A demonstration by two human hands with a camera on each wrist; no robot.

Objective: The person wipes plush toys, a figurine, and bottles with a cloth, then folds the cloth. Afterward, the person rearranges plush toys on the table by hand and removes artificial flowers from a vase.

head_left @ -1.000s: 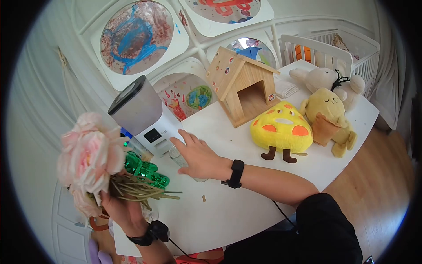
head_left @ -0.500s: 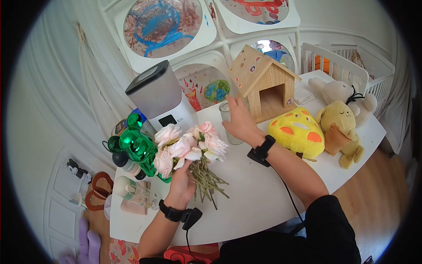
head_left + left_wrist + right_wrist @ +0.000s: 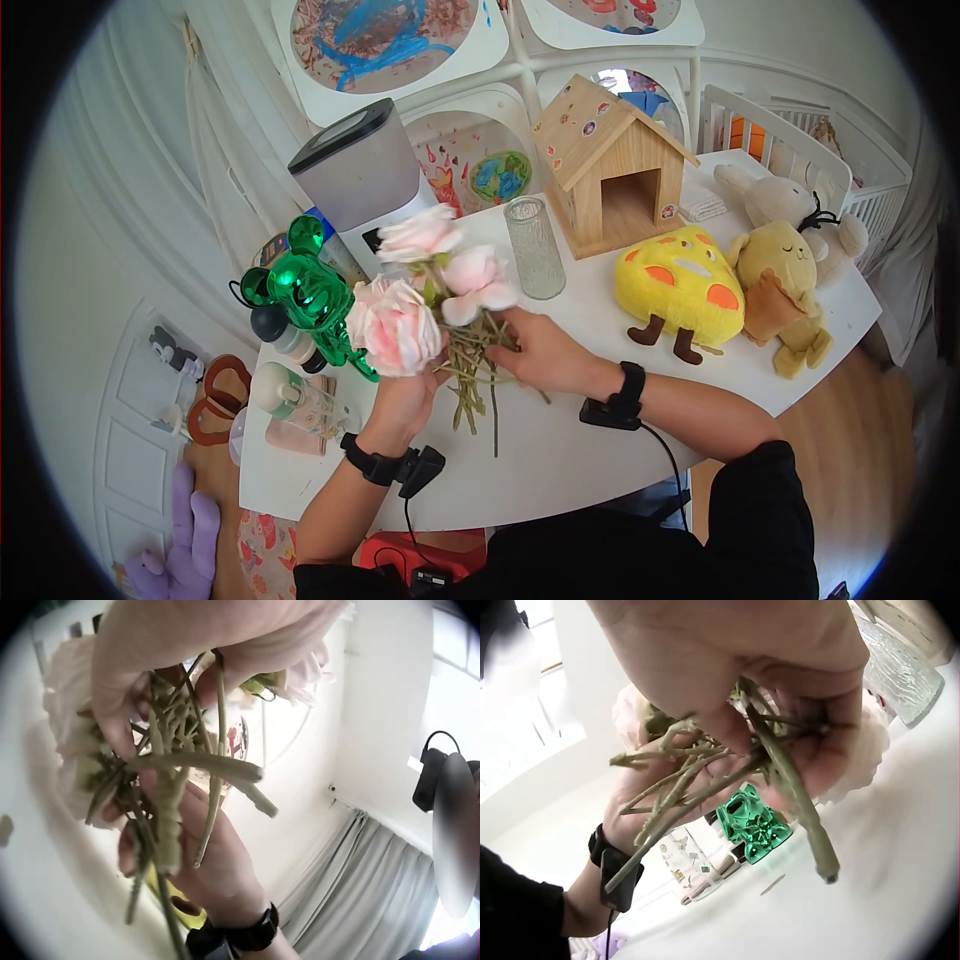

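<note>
A bunch of pale pink roses (image 3: 400, 325) with green stems (image 3: 468, 375) is held over the front of the white table. My left hand (image 3: 403, 405) grips the stems just beneath the blooms. From the other side, my right hand (image 3: 552, 358) pinches some of the stems, and in the right wrist view a thick stem (image 3: 799, 806) passes between its thumb and fingers. Stem ends fan out below both hands. Just behind the right hand stands a clear textured glass vase (image 3: 537, 255), upright on the table.
Left of the flowers are a shiny green bear figure (image 3: 315, 290), a clear bottle (image 3: 300, 395) and a white-and-grey appliance (image 3: 365, 170). A wooden toy house (image 3: 610, 170) stands behind the vase. To the right sit a yellow plush (image 3: 680, 280) and a tan plush (image 3: 775, 265).
The left hand brought the roses from the far left to the middle. The right hand let go of the glass vase, now standing near the house, and came back to the stems.
</note>
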